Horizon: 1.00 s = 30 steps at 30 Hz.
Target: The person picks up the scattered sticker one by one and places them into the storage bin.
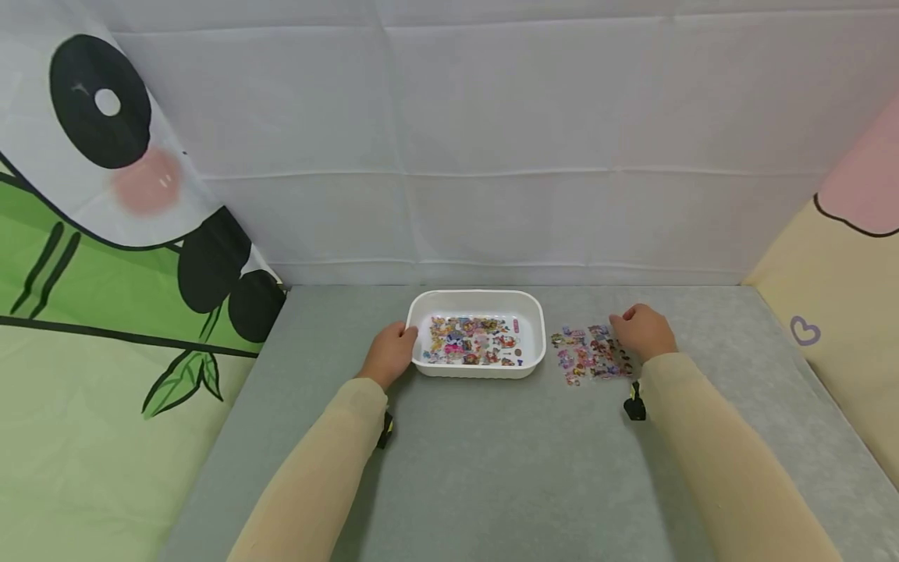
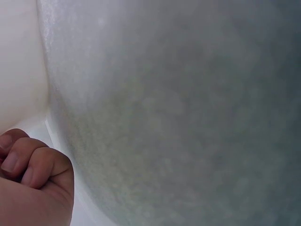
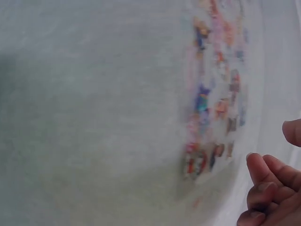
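Note:
A white plastic tray stands on the grey table, with sheets of colorful cartoon stickers lying inside. My left hand grips the tray's left rim; its curled fingers show beside the pale tray wall in the left wrist view. To the right of the tray, a clear sticker sheet lies on the table. My right hand is at that sheet's right edge. In the right wrist view the thumb and fingers stand apart, and the sheet looks blurred beside them.
The grey table meets a white cloth backdrop at its far edge. A green printed cloth hangs on the left and a yellow one on the right. Black wrist devices hang under both sleeves.

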Available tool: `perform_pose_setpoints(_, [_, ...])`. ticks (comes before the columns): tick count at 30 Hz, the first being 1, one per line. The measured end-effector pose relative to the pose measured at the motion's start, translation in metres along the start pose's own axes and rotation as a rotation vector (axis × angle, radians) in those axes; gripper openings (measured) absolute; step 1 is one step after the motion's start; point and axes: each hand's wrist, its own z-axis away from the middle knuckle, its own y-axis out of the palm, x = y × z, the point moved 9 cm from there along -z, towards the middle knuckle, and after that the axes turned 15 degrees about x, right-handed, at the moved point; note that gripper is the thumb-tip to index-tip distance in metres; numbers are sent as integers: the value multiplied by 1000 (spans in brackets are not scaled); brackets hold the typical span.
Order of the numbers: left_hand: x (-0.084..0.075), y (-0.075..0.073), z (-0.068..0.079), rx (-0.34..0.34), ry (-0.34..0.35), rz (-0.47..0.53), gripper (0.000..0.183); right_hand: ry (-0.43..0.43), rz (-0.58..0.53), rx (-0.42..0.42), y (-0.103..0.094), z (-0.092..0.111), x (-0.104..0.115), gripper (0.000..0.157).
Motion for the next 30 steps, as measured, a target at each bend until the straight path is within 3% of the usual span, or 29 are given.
perform_pose_setpoints(6, [-1,-1,1,-7,13,1,40,-3,-9,-6,7,-9,-6,61])
perform_pose_setpoints(11, [-1,-2,2,-5,12,7,42,-2,31,-55,9,-11,-5,44])
perform_pose_setpoints(19, [-5,-1,4,1,25,-1,41,25,18,-24,17,-7,-6,44])
perform_pose_setpoints(24, [-4,1,6,3,11,6,42,21,4,-22,17,-9,-11,65])
perform_pose_setpoints(28, [-5,0,6,1,11,5,43,25,-13,-11,17,-11,-15,44])
perform_pose_setpoints(30, [-5,0,6,3,12,4,42,25,-15,0,17,-12,-16,45])
